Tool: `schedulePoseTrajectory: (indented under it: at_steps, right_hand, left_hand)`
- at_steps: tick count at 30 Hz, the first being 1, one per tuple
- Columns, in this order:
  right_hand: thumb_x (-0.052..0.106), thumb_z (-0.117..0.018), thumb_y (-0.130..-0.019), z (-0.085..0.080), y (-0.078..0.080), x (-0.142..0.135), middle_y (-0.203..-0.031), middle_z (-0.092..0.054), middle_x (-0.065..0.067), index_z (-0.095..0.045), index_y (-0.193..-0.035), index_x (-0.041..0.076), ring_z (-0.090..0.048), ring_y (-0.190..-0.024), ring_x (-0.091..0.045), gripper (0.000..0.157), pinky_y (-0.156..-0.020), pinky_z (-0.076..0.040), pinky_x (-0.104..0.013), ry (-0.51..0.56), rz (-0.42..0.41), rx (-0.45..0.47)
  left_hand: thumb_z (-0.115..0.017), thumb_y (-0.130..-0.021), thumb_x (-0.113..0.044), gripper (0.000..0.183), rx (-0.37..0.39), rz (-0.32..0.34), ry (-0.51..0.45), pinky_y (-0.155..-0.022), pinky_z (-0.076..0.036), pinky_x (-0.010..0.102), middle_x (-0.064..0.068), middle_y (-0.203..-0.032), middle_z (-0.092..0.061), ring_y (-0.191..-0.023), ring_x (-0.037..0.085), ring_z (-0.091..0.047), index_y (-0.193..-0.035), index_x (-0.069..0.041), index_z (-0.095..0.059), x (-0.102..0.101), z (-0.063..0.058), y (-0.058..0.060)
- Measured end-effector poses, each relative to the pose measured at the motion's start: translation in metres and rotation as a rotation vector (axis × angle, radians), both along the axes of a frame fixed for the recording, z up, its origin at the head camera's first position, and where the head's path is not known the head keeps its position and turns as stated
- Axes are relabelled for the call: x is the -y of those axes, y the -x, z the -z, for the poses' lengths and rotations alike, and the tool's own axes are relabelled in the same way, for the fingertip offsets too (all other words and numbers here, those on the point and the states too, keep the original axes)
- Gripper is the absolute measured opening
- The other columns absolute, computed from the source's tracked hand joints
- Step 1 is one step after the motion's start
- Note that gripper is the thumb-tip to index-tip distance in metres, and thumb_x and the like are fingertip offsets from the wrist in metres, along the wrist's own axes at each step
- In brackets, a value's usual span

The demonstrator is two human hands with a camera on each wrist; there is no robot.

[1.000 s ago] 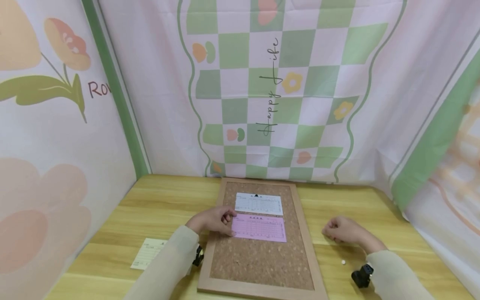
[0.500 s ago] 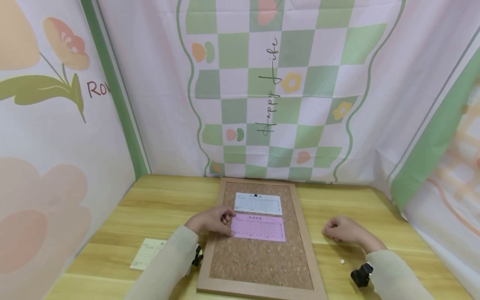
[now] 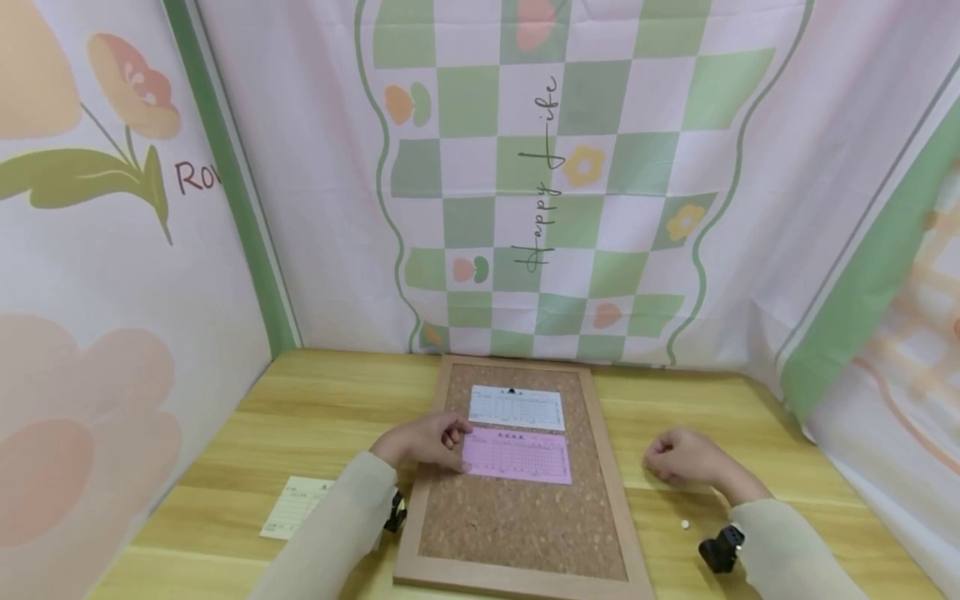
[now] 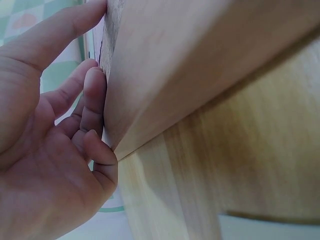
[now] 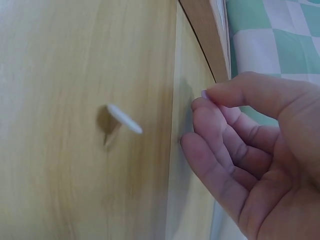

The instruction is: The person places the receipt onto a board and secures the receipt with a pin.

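The person's left hand [image 3: 423, 440] is resting at the left edge of the pink slip [image 3: 517, 457], which is lying flat on the corkboard [image 3: 517, 525], just on the near side of the white slip [image 3: 517, 410]; whether the two edges are touching or overlapping, I cannot tell. A black pin [image 3: 512, 390] is sitting at the white slip's far edge. The left grip is standing fairly wide, index finger at the slip's far left corner and thumb at the near left one. The right hand [image 3: 688, 457] is hovering to the right of the board, its grip narrow, thumb and forefinger pinching a tiny pale piece [image 5: 204, 94], probably a tack, though mostly hidden

The pink slip's long axis is running left to right, its right end slanting slightly nearer, and its printed heading is facing the far side; the board's own long axis is running near to far. A loose white tack [image 5: 125, 120] is lying on the tabletop [image 3: 352, 387] at right, and a yellow slip [image 3: 292, 504] at left, partly behind the sleeve

The step in hand is seemingly lining up the pink slip for pinning; the next move is calling for steady left fingers while the right brings its piece, point down, over the slip's far edge
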State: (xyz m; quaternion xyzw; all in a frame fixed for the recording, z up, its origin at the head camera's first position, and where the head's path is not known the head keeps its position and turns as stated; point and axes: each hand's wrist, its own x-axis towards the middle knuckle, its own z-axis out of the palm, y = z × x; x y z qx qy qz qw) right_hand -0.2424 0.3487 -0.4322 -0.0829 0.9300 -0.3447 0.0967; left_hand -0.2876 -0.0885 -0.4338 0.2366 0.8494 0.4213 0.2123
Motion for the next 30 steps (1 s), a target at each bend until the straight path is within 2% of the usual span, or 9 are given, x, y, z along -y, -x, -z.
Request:
schedulePoseTrajectory:
  at_steps: [7, 11, 21, 30]
  right_hand:
    - [0.006, -0.066, -0.090, -0.004, 0.001, 0.006, -0.070, -0.060, -0.003, -0.069, -0.089, -0.002, -0.057, -0.064, -0.018, 0.009, -0.056, -0.050, -0.031, 0.031, -0.014, -0.004]
    - [0.008, -0.066, -0.092, -0.006, 0.001, 0.009, -0.070, -0.060, -0.003, -0.070, -0.091, -0.001, -0.057, -0.063, -0.019, 0.010, -0.057, -0.049, -0.032, 0.022, -0.026, -0.013]
    - [0.009, -0.065, -0.093, -0.012, 0.002, 0.020, -0.073, -0.062, -0.004, -0.070, -0.096, -0.004, -0.057, -0.066, -0.017, 0.014, -0.057, -0.049, -0.031, 0.030, -0.043, -0.034]
    - [0.010, -0.066, -0.094, -0.015, 0.006, 0.031, -0.072, -0.062, -0.003, -0.072, -0.097, -0.001, -0.057, -0.065, -0.017, 0.014, -0.057, -0.048, -0.029, 0.009, -0.044, -0.048]
  left_hand:
    - [-0.083, -0.081, -0.005, 0.054, -0.006, 0.005, -0.003, -0.074, -0.038, 0.030, 0.009, -0.097, -0.050, -0.085, 0.017, -0.044, -0.128, 0.000, -0.056, 0.000, 0.001, 0.002]
    - [-0.083, -0.082, -0.005, 0.054, -0.005, 0.005, 0.003, -0.075, -0.039, 0.030, 0.009, -0.098, -0.050, -0.086, 0.017, -0.044, -0.129, 0.000, -0.056, 0.000, 0.001, 0.002]
    - [-0.082, -0.081, -0.005, 0.054, 0.000, 0.006, 0.002, -0.075, -0.039, 0.029, 0.009, -0.098, -0.050, -0.086, 0.016, -0.043, -0.128, 0.000, -0.055, -0.001, 0.002, 0.003]
    - [-0.082, -0.081, -0.004, 0.054, 0.002, 0.010, -0.006, -0.075, -0.039, 0.030, 0.009, -0.097, -0.050, -0.085, 0.016, -0.043, -0.128, 0.001, -0.056, 0.000, 0.002, 0.003]
